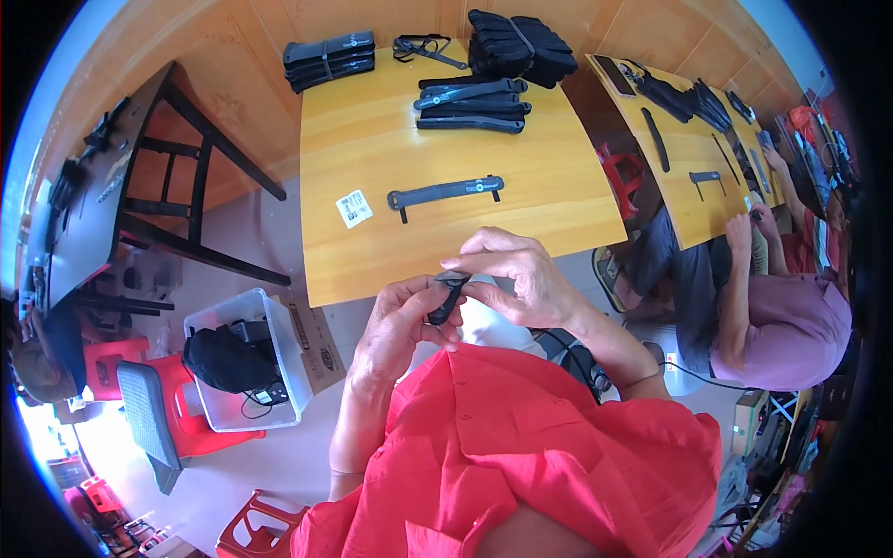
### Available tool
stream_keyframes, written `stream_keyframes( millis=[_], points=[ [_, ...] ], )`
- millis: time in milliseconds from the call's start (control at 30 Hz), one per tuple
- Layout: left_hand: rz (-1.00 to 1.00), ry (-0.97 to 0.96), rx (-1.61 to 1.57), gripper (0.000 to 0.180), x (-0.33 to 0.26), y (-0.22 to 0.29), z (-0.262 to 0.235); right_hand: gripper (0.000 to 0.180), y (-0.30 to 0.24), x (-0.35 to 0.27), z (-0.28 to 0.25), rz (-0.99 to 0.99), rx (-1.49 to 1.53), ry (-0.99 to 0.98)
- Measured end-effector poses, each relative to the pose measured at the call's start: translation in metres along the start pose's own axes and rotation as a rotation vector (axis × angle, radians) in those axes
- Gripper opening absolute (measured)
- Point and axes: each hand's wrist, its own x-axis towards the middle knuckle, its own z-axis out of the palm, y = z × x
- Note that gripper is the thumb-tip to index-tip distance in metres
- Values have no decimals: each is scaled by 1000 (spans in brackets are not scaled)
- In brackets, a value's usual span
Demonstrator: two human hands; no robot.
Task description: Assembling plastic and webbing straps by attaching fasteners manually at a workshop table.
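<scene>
Just off the table's front edge, my two hands meet around a small black strap-like piece [446, 309]. My left hand [406, 314] pinches its lower part between thumb and fingers. The fingertips of my right hand [521, 274] are closed on its upper end, where a greyish tip shows. Much of the piece is hidden by my fingers. Ahead on the wooden table [372, 260] lies a dark grey strap [445, 192] with a rounded end and two short black tabs pointing toward me. Left of that strap sits a white printed label sheet [353, 208].
At the table's back are a stack of straps [473, 104], banded bundles [329, 61] and a black bundle [521, 46]. A translucent bin [296, 372] with black items stands on the floor at left. A co-worker in a mauve shirt [786, 330] works at another table on the right.
</scene>
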Motion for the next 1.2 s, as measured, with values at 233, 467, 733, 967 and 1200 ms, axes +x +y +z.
stream_keyframes(
  millis=[233, 467, 733, 967, 1200],
  points=[
    [40, 95, 221, 16, -7, 0, 15, 28, -1, -5, 4, 60, 144, 10],
    [160, 166, 412, 11, -14, -11, 27, 25, -5, -9, 3, 144, 431, 57],
    [420, 296, 825, 9, -12, -25, 31, 26, 1, -12, 0, 190, 497, 4],
    [519, 274, 966, 9, -16, -21, 34, 23, 11, -15, 1, 131, 496, -20],
    [534, 312, 923, 9, -13, -25, 29, 17, 13, -14, 6, 194, 549, 34]
  ],
)
